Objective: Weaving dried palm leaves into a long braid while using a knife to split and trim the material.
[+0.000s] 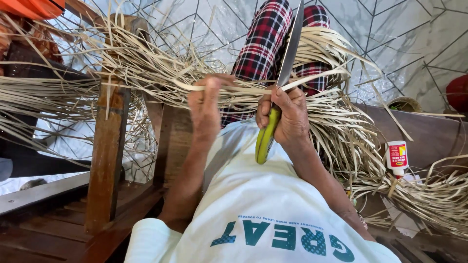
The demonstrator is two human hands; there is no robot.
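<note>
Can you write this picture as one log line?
left hand: pinching straw strip | right hand: holding knife, blade on strip | straw pile on lap

Person wore a white short-sleeved t-shirt (273,214), loose fit, soft folds across the chest. Teal block lettering ran across the lower front, with a smaller teal line of print above it; seen from the head camera both appeared upside down. Some letters had a checkered or patterned fill, others solid teal. Sleeve hem showed at the left shoulder. Both forearms were bare from the sleeves down, no watch, no bracelets, no rings visible on the left hand (207,109) or right hand (288,114). Legs were covered by plaid trousers (265,41): red, black and white checks, thin lines crossing wider bands.
</note>
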